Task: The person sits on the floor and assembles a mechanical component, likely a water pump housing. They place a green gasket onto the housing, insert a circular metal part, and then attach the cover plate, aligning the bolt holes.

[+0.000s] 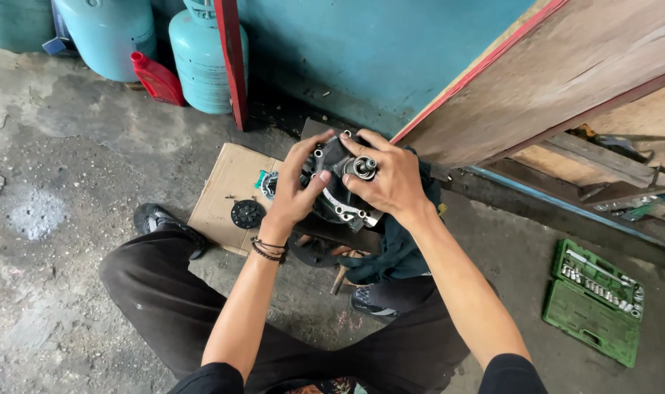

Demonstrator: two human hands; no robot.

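I sit on the concrete floor (48, 306), knees apart. Just above my knees, both hands hold the dark round metal compressor housing with bolt lugs (332, 201). My left hand (297, 188) is spread wide against its left flank; my right hand (391, 179) is clamped over its top, fingers either side of the short steel shaft (363, 167). I judge the housing heavy, rigid and likely oily; it is best gripped at the lugged rim, not the shaft. Under it hangs a dark green rag (398, 248). Left of the housing, a black disc (247, 214) lies on flat brown cardboard (226, 190). Well right sits an open green socket case (595, 299). Beyond stand pale blue gas cylinders (201, 58).
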